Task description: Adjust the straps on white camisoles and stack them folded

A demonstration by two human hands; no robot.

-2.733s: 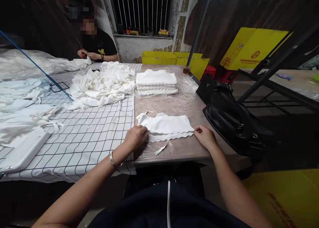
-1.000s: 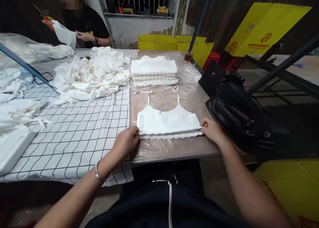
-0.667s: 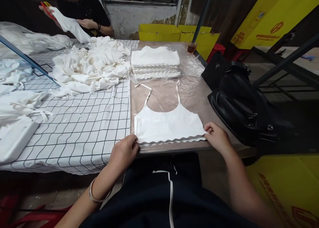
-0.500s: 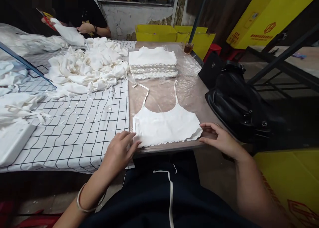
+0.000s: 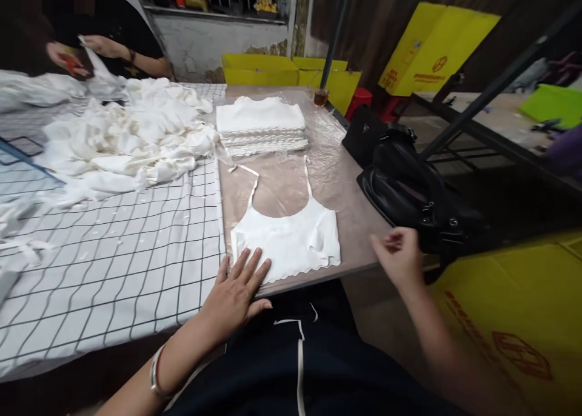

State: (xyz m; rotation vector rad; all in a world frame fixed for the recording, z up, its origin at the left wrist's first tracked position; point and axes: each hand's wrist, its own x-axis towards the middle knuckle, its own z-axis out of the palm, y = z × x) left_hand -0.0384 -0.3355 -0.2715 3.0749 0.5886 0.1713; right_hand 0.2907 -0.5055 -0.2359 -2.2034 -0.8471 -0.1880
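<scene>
A white camisole top with thin straps and a scalloped hem lies flat near the table's front edge. Its right side is folded inward over the body. On the lower left part of the top, my left hand rests flat with fingers spread. My right hand is off the fabric, to the right of the top near the table edge; it is slightly blurred, fingers curled in, with nothing seen in them. Behind the top sits a neat stack of folded white garments.
A heap of white garments covers the checked cloth at left. Black bags lie at the right edge by a slanted metal bar. Yellow boxes stand behind. Across the table, a person handles white fabric. A small cup stands at back.
The top's right side has been folded inward. My right hand has let go and moved away right. My left hand has gone from gripping the left edge to lying flat. The view has shifted right.
</scene>
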